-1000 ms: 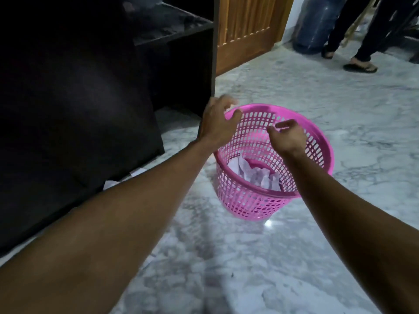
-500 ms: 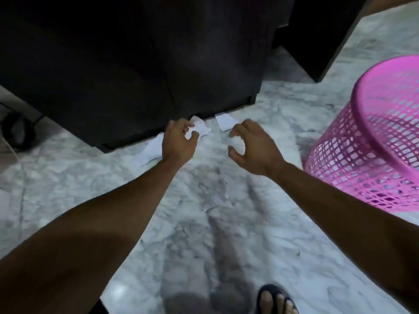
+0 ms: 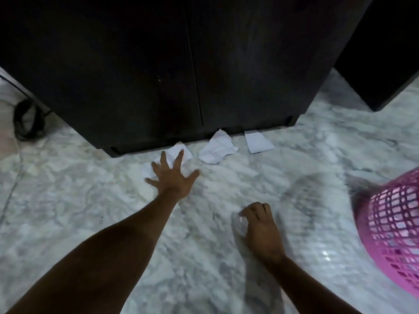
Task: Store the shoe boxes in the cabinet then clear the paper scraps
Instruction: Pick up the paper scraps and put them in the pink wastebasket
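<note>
Left hand (image 3: 171, 176) over paper scrap (image 3: 179, 152)

The left arm was extended forward and fully bare, forearm running from the lower left corner up toward centre. The left hand (image 3: 172, 177) was spread wide, palm down, fingers straight and splayed, thumb out to the right. The right arm entered from the lower right, also bare, and reached less far forward than the left. The right hand (image 3: 260, 225) was seen from the back, knuckles up, fingers curled under toward the palm; motion blur obscured whether anything lay within the curl. The two hands were well apart, the right nearer the body.
</note>
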### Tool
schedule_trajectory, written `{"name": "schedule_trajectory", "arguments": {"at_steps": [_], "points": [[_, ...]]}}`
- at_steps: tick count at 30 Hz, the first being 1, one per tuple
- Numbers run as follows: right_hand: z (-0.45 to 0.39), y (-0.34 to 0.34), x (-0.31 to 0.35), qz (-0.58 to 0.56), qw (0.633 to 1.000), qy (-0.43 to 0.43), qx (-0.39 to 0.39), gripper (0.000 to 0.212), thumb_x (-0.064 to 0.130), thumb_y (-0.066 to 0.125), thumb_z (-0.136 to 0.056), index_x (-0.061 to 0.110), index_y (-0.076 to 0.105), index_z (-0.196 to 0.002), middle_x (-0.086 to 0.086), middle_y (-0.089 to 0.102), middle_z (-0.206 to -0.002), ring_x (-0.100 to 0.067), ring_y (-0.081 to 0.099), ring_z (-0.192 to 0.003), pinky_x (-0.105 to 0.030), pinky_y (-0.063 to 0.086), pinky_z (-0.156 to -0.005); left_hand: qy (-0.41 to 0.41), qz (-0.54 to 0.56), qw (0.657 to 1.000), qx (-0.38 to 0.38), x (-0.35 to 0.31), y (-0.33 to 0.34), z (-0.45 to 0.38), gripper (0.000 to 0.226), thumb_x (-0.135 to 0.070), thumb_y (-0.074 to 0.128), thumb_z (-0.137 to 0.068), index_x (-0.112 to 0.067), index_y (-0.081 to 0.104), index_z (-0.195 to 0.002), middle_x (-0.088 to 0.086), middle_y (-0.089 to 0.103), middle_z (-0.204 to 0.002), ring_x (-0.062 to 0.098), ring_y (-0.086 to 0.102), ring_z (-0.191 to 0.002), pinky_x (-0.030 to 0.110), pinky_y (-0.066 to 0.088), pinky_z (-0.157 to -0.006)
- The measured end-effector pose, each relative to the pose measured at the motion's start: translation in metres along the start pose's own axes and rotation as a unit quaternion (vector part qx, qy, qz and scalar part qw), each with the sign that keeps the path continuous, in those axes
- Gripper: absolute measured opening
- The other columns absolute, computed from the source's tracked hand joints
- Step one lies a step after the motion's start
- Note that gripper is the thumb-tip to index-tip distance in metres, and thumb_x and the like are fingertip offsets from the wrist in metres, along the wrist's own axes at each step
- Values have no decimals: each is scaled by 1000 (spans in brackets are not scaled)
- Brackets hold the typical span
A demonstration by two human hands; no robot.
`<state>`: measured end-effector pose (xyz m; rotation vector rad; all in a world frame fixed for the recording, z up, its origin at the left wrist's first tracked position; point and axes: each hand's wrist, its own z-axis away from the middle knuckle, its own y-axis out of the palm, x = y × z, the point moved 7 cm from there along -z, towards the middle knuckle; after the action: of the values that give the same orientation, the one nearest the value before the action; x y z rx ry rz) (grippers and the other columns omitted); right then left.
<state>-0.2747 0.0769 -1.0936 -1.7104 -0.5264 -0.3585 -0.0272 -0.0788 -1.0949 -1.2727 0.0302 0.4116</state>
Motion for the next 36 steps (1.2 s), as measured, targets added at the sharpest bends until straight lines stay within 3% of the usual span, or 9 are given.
{"name": "schedule_trajectory", "arguments": {"at_steps": [4, 9, 14, 17, 20, 23, 26, 30, 36], "points": [[-41, -20, -9, -74, 992, 81, -59, 23, 6, 47, -72, 13, 62, -88, -2, 55, -93, -24, 49, -89, -34, 43, -71, 33, 29, 997, -68, 0, 14, -3, 74, -80, 43, -89, -50, 31, -156, 0, 15, -173, 35, 2, -160, 72, 3, -120], [-137, -57, -40, -85, 964, 210, -141, 25, 28, 54, -93, 14, 60, -113, -6, 62, -99, -32, 63, -95, -35, 46, -77, 159, 129, 950, -236, 10, 11, 23, 53, -58, 54, -92, -22, 67, -128, 8, 59, -136, 34, 50, -135, 51, 38, -114], [-203, -26, -74, 51, 953, 298, 24, 84, 62, 63, -92, 14, 35, -155, -21, 36, -150, -42, 50, -132, -46, 50, -103, 115, 196, 933, -278, 6, 4, 24, 58, -70, 73, -74, -16, 60, -91, 3, 52, -105, 26, 49, -106, 39, 48, -88], [-197, -13, -76, 60, 967, 248, -3, 59, 49, 63, -97, 14, 54, -143, -19, 42, -142, -40, 54, -125, -44, 53, -97, 60, 206, 927, -308, 2, -3, 14, 71, -77, 76, -65, -15, 57, -95, 3, 52, -101, 26, 48, -101, 46, 49, -90], [-176, -10, -65, 35, 984, 153, -80, 28, 24, 59, -101, 8, 68, -123, -18, 53, -125, -38, 63, -104, -42, 57, -83, 69, 225, 938, -254, -28, -6, -4, 96, -80, 75, -63, -22, 52, -136, 7, 51, -111, 25, 46, -105, 40, 47, -96], [-163, -7, -63, 19, 987, 131, -88, 23, 21, 64, -98, 5, 71, -113, -18, 52, -133, -36, 64, -106, -42, 60, -85, 124, 88, 969, -197, -76, 0, -17, 105, -92, 60, -64, -38, 42, -152, 10, 49, -119, 26, 44, -108, 36, 41, -98], [-171, -12, -68, -12, 982, 178, -63, 34, 42, 77, -90, 12, 69, -104, -11, 42, -148, -32, 62, -116, -39, 58, -92, 126, 15, 977, -174, -93, 12, -26, 85, -91, 51, -73, -38, 59, -140, 8, 51, -130, 30, 45, -114, 41, 42, -101], [-184, -17, -73, -26, 976, 214, -41, 31, 37, 76, -91, 12, 65, -104, -9, 49, -141, -30, 65, -114, -34, 51, -90, 192, 151, 940, -238, -85, 16, -18, 30, -38, 59, -92, -17, 75, -106, 6, 63, -118, 30, 53, -105, 43, 49, -91], [-186, -17, -63, -48, 978, 182, -93, 24, 13, 63, -97, 5, 61, -119, -16, 65, -124, -34, 63, -112, -33, 45, -92, 164, 226, 941, -190, -63, 6, -17, 26, -21, 57, -88, -3, 72, -101, 12, 67, -102, 31, 59, -97, 26, 40, -82]]}}
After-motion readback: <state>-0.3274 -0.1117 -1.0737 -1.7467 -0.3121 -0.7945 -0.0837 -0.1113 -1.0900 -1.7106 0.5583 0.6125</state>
